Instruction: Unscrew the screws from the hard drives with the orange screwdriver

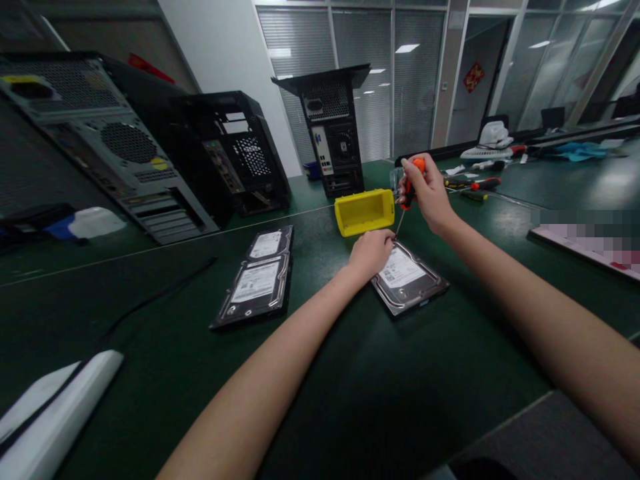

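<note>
A hard drive (407, 272) with a white label lies flat on the green table in front of me. My left hand (371, 253) is closed at its far left corner, the fingertips right beside the screwdriver tip. In my right hand (429, 190) is an orange and black screwdriver (415, 181), held nearly upright with its shaft pointing down to that corner. The exact spot under the tip is too small to make out. A yellow bin (365, 212) stands just behind my hands, its opening facing me.
Two more hard drives (256, 281) (267, 245) lie to the left. Computer cases (135, 143) (333, 137) stand at the back. Several hand tools (483, 185) are at the right rear. A black cable (160, 293) and a white object (65, 407) are at the left.
</note>
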The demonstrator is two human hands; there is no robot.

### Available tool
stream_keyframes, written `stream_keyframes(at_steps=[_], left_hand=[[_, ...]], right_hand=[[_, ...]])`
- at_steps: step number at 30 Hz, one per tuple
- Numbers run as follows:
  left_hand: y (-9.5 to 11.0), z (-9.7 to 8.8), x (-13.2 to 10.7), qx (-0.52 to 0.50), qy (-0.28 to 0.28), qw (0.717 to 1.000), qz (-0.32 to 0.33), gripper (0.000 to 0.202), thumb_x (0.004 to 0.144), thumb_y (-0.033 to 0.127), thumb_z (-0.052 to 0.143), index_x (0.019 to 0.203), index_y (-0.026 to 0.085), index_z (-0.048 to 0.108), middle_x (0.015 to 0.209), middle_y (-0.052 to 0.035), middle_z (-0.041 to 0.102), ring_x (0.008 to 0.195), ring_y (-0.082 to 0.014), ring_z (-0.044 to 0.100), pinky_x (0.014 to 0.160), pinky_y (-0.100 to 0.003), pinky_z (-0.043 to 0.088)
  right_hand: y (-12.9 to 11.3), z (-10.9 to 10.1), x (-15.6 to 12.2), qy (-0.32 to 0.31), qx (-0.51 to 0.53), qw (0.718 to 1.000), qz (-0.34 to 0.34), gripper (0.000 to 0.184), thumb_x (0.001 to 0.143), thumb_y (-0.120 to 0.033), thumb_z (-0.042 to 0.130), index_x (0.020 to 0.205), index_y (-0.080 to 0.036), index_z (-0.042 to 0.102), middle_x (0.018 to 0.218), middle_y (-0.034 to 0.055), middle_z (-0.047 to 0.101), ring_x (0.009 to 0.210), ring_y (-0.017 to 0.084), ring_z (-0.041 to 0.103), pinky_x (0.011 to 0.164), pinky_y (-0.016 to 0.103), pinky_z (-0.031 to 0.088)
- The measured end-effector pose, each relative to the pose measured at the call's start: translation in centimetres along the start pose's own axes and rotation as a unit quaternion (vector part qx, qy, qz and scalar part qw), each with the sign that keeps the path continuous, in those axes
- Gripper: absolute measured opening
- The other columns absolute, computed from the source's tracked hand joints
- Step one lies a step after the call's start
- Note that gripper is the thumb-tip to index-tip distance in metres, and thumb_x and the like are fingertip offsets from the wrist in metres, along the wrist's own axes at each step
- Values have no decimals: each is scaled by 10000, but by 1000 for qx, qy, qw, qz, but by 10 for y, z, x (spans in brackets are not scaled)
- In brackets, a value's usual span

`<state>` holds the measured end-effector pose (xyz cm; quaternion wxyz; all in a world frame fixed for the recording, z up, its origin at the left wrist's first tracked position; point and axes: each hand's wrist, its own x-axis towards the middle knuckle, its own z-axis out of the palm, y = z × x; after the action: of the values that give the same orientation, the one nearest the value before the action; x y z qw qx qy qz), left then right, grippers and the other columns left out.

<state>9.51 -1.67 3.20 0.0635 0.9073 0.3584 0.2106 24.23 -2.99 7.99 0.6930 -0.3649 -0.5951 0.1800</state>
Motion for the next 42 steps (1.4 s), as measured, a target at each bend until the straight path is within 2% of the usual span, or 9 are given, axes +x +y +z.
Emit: stream_keyframes(at_steps=[9, 18, 26, 42], left_hand=[[0, 1, 0, -1, -4, 1000, -6, 316, 917, 195, 425, 1108, 173, 676, 1116, -77, 690, 1044, -202, 626, 931, -337, 475], [-1, 2, 0, 4, -4, 1000, -7, 314, 920, 208, 424, 1099, 174, 680, 1109, -72, 693, 1031, -206, 630, 923, -336, 478], [-1, 2, 0, 2, 2, 1000, 0, 316, 915, 194, 420, 1088, 164, 683, 1101, -81, 695, 1021, -214, 635, 910, -349, 486], [0, 1, 0, 5, 4, 1000, -1, 320, 915, 200, 417, 1092, 177, 682, 1096, -76, 696, 1002, -220, 639, 898, -352, 483]], right_hand=[[-2, 1, -1, -15, -39, 999, -10, 574, 746, -790, 406, 990, -274, 462, 779, 32, 588, 588, 127, 539, 493, 278, 444], [5, 1, 1, 0, -16, 1000, -13, 508, 778, -738, 438, 984, -275, 462, 737, 15, 570, 573, 125, 557, 470, 262, 430], [2, 0, 0, -2, -22, 1000, -5, 538, 759, -766, 420, 981, -278, 463, 790, 24, 588, 597, 126, 557, 500, 279, 450], [7, 0, 1, -5, -27, 1000, -13, 536, 766, -768, 407, 996, -288, 457, 744, 21, 547, 647, 158, 584, 508, 293, 447]])
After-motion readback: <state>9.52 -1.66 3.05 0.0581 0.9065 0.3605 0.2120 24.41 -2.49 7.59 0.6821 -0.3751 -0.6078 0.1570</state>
